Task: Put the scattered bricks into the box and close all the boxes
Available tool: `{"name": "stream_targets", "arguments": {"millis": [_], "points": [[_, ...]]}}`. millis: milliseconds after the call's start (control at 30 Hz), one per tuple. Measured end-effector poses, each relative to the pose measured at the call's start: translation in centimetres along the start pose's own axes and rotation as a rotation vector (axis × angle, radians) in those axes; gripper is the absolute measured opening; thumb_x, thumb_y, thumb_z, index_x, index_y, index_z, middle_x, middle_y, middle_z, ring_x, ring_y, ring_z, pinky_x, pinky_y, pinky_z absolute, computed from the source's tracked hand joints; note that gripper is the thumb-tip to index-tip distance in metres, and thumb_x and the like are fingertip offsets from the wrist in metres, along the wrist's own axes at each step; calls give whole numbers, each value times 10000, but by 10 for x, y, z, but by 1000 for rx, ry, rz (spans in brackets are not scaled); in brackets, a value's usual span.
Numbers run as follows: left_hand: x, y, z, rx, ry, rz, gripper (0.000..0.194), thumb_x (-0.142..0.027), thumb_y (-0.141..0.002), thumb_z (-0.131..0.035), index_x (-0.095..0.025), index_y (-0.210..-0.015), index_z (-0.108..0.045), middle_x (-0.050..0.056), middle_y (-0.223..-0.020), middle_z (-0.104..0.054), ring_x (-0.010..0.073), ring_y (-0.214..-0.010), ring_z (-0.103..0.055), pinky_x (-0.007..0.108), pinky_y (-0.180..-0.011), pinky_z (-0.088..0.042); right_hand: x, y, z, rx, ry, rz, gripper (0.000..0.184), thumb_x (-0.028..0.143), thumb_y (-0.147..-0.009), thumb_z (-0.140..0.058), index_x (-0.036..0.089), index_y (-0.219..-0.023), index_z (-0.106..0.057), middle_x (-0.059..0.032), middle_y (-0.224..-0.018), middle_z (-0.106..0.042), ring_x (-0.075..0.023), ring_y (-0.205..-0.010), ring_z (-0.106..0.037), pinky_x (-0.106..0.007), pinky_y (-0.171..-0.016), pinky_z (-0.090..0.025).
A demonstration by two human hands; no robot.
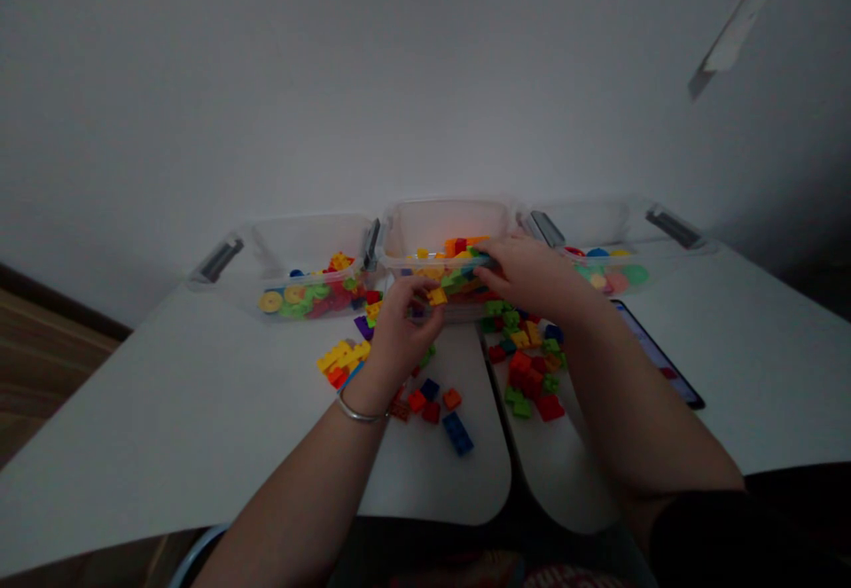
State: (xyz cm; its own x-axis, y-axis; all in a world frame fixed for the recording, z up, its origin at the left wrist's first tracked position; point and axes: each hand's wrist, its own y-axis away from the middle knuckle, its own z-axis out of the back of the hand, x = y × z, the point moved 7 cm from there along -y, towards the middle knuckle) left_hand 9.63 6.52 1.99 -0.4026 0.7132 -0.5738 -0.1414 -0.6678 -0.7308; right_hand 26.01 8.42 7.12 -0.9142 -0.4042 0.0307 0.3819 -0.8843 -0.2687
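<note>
A white wall rises behind a white worktop made of rounded sections that meet near the middle. Along the worktop's back edge stand three clear plastic bins with grey latches. The left bin holds yellow wheels and green and red pieces, and the right bin holds mostly round pastel discs. The middle bin is heaped with orange, yellow, green and red bricks. A dark tablet lies on the worktop to the right.

Loose bricks are scattered in front of the bins: a red and green pile beside the right forearm, a yellow cluster left of the left hand, and a small spread of red and blue bricks between the arms.

The hands are close together but apart, both at the front of the middle bin. The left hand pinches a yellow brick at its fingertips, just in front of the bin. The right hand lies over the bin's front rim, its fingers among the bricks; whether it grips one, I cannot tell. A silver bangle circles the left wrist.
</note>
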Motion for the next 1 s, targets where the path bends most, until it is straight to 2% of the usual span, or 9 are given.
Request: {"name": "stream_targets", "arguments": {"millis": [267, 367, 500, 633, 700, 767, 867, 1000], "points": [[0, -1, 0, 15, -10, 9, 253, -114, -763, -612, -200, -999, -577, 19, -914, -615, 117, -742, -576, 257, -667, -520, 2, -1, 0, -14, 39, 19, 371, 332, -930, -458, 84, -1076, -692, -188, -1113, -703, -313, -1077, -625, -434, -945, -448], [0, -1, -1, 17, -10, 3, 262, -104, -754, -611, -203, -994, -576, 17, -916, -615, 117, -745, -580, 257, -668, -517, 0, 0, 0, -51, 8, 7, 382, 327, -916, -488, 89, -1156, -664, -184, -1137, -698, -314, -1063, -634, -441, -926, -459], [1, 1, -1, 22, -8, 12, 276, -98, -757, -614, -205, -1008, -573, 13, -924, -612, 113, -742, -579, 260, -678, -520, -1, 4, 11, -211, -104, 45, 415, 294, -907, -509, 99, -1259, -608, -161, -1238, -665, -291, -1141, -605, -429, -984, -438], [1, 1, 1, -6, -6, 19, 309, -105, -769, -626, -214, -1052, -561, 12, -943, -611, 103, -721, -577, 257, -681, -528, 4, 12, 32, -394, -229, 55, 320, 260, -911, -499, 115, -1144, -664, -139, -1171, -697, -271, -1124, -613, -422, -1005, -427], [-4, 1, 3, -9, -23, -33, 295, -109, -782, -624, -212, -1052, -565, 21, -964, -625, 108, -738, -584, 258, -688, -532, 9, 16, 38, -426, -331, 52, 280, 256, -909, -502, 137, -1091, -678, -120, -1116, -717, -249, -1059, -644, -396, -951, -464], [-10, 0, 4, -9, -50, -96, 276, -110, -790, -625, -210, -1042, -573, 30, -980, -643, 126, -793, -601, 269, -708, -535, 14, 16, 37, -380, -449, 37, 256, 263, -901, -521, 157, -1078, -671, -95, -1072, -729, -218, -957, -675, -357, -859, -505], [-17, 0, 7, -22, -78, -150, 282, -104, -789, -628, -210, -1044, -574, 36, -985, -657, 156, -877, -621, 297, -751, -539, 23, 13, 21, -184, -606, -4, 283, 295, -888, -564, 181, -1140, -625, -62, -1004, -744, -185, -828, -690, -309, -737, -522], [-27, 0, 12, -73, -118, -218, 267, -93, -797, -614, -216, -1029, -568, 51, -1057, -643, 185, -1009, -618, 361, -878, -523, 38, 10, 3, 26, -721, 40, 291, 324, -897, -568, 197, -1157, -593, -64, -1020, -743, -180, -903, -689, -286, -761, -515]]}}
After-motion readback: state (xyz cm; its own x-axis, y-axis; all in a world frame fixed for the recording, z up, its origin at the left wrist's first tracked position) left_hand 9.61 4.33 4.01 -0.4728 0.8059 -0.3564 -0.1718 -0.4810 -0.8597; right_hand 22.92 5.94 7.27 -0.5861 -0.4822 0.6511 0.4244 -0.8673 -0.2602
